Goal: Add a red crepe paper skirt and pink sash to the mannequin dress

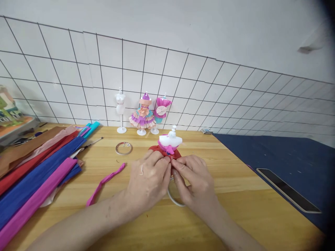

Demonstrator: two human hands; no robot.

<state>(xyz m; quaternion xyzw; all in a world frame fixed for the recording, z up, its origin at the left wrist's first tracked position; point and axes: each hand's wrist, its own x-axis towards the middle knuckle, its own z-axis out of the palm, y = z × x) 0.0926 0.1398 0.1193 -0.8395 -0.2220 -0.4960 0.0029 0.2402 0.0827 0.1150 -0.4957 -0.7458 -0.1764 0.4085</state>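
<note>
A small white mannequin (171,139) lies tilted toward me on the wooden table (235,195), with pink paper at its waist and a red crepe skirt (157,149). My left hand (148,181) and my right hand (195,183) meet over the skirt. Both pinch the paper at the mannequin's waist with closed fingertips. The white base ring (173,199) of the stand shows under my right hand. Most of the skirt is hidden by my fingers.
Rolls of crepe paper (36,174) in blue, pink, red and brown lie at the left. A pink strip (104,183), a tape ring (123,148) and a thin brush (91,143) lie nearby. Three dress mannequins (142,116) stand by the wire grid. A phone (286,190) rests on the blue mat.
</note>
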